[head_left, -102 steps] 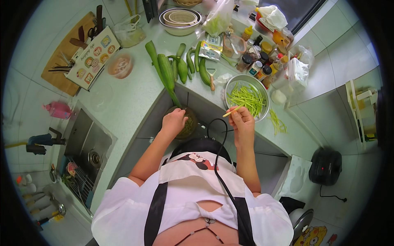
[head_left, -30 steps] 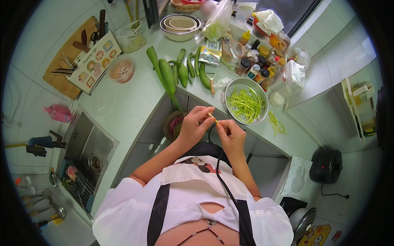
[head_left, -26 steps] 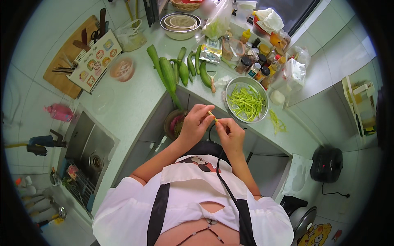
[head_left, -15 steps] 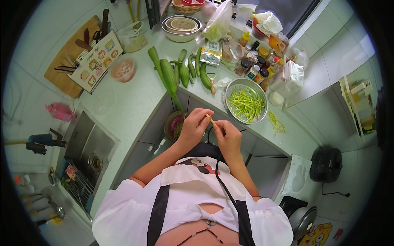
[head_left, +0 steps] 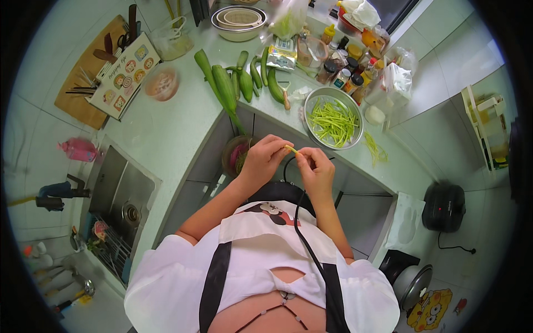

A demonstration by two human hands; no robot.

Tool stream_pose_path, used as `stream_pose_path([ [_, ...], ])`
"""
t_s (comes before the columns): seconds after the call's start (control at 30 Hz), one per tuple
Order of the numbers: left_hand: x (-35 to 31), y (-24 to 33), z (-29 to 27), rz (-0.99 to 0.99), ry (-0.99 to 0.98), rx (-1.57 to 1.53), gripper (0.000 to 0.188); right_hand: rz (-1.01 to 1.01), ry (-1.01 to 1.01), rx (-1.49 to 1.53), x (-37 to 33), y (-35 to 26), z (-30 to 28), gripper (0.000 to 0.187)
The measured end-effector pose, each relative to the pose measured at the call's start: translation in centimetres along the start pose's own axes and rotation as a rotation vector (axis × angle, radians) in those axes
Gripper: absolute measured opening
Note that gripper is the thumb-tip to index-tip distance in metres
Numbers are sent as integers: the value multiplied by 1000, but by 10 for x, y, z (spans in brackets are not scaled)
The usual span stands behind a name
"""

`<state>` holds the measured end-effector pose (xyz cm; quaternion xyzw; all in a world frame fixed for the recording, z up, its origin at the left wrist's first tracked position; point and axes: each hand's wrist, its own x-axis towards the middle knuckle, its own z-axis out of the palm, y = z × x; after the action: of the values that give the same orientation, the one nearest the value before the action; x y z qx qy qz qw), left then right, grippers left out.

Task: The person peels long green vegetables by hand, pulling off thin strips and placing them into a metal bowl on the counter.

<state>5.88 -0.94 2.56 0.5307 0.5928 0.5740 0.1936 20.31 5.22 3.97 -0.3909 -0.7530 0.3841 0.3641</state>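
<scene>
My left hand (head_left: pixel 263 160) and my right hand (head_left: pixel 318 171) are raised in front of the counter edge. Both pinch a short, thin yellow-green stem (head_left: pixel 291 149), one at each end, and it spans the small gap between my fingertips. Just beyond my right hand stands a round metal bowl (head_left: pixel 306 122) with a heap of cut green stems (head_left: pixel 333 123) in it. Thin pale-green strands (head_left: pixel 376 149) lie on the counter to the bowl's right. Below my left hand's wrist, a bin (head_left: pixel 228 159) with purple and green scraps is partly hidden.
Long green gourds (head_left: pixel 224 89) and a peeler (head_left: pixel 286 99) lie on the counter (head_left: pixel 191 105). Spice jars (head_left: pixel 341 78) crowd the back right. To the left are a sink (head_left: pixel 119 188), a pinkish bowl (head_left: pixel 162 84) and a knife holder (head_left: pixel 125 77). A black appliance (head_left: pixel 444 207) stands right.
My hands have risen slightly, and my fingertips are a little farther apart, showing more of the stem. The whole view has shifted a little.
</scene>
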Motion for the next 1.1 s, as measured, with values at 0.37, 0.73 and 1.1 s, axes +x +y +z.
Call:
stream_pose_path([
  [0.37, -16, -15, 6, 152, -81, 399, 11, 22, -6, 280, -2, 10, -2, 7],
  [0.73, -32, -82, -15, -138, -102, 729, 16, 269, 241, 427, 4, 50, -39, 18],
  [1.1, 1, -89, -31, -272, -54, 761, 17, 238, 308, 346, 11, 78, -60, 12],
])
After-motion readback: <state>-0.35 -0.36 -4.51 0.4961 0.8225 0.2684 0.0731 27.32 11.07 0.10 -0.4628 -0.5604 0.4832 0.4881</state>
